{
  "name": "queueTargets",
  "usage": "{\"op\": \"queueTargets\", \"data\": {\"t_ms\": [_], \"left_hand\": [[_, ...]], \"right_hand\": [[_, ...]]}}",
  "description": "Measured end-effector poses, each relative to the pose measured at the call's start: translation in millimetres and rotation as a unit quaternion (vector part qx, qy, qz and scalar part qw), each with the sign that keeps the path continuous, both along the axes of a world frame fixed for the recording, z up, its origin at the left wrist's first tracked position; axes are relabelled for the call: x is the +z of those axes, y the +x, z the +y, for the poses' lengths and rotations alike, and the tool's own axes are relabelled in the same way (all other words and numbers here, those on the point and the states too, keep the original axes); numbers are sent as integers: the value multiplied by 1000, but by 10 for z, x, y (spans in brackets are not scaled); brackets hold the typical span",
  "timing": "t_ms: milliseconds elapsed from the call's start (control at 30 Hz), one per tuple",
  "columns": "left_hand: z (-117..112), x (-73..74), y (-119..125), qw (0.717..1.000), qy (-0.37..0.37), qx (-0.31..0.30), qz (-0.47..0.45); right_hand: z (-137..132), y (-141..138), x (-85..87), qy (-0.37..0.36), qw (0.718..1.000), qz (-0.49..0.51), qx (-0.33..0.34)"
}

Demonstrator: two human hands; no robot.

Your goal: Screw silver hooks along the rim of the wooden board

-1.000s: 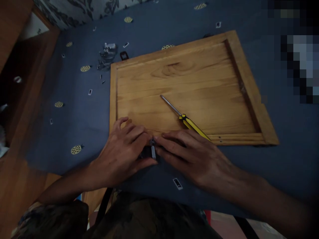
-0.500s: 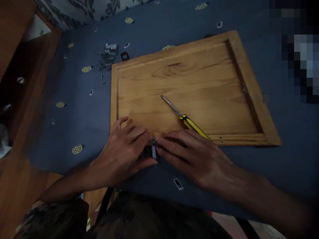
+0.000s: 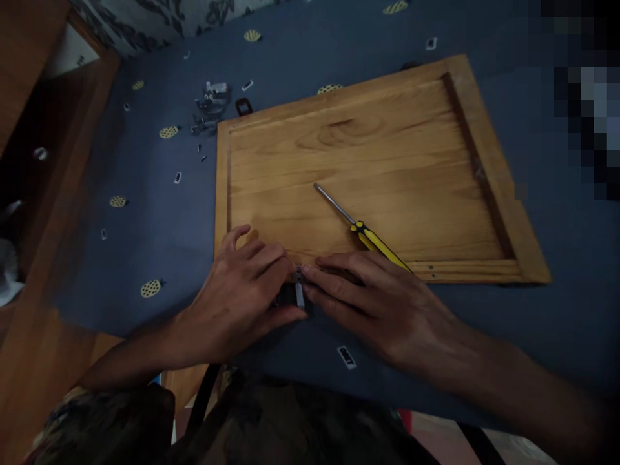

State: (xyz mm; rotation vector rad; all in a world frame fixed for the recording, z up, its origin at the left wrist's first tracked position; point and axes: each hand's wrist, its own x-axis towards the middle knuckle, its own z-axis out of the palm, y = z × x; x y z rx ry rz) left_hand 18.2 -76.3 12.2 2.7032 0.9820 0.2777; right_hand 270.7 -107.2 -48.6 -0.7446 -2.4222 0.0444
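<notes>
A framed wooden panel lies flat on a blue cloth. At its near edge my left hand and my right hand meet, fingers pinched from both sides on a small grey metal fitting that sits against the panel's frame. Most of the fitting is hidden under my fingers. A screwdriver with a yellow and black handle rests on the panel, its handle end under my right hand's fingers.
The blue cloth with yellow dots covers the table. A heap of small metal hardware and loose screws lies beyond the panel's far left corner. Wooden furniture borders the left side.
</notes>
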Motion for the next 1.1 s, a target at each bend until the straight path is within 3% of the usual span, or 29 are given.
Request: {"op": "queueTargets", "data": {"t_ms": [400,733,1100], "left_hand": [[-4,23,-1,1000,2,0,19],[-11,14,-2,1000,3,3,24],[-32,-2,-5,1000,-5,14,7]], "right_hand": [[-11,-1,-11,1,1000,6,2],[81,-1,90,20,1000,-3,11],[11,-10,32,-2,1000,14,7]]}}
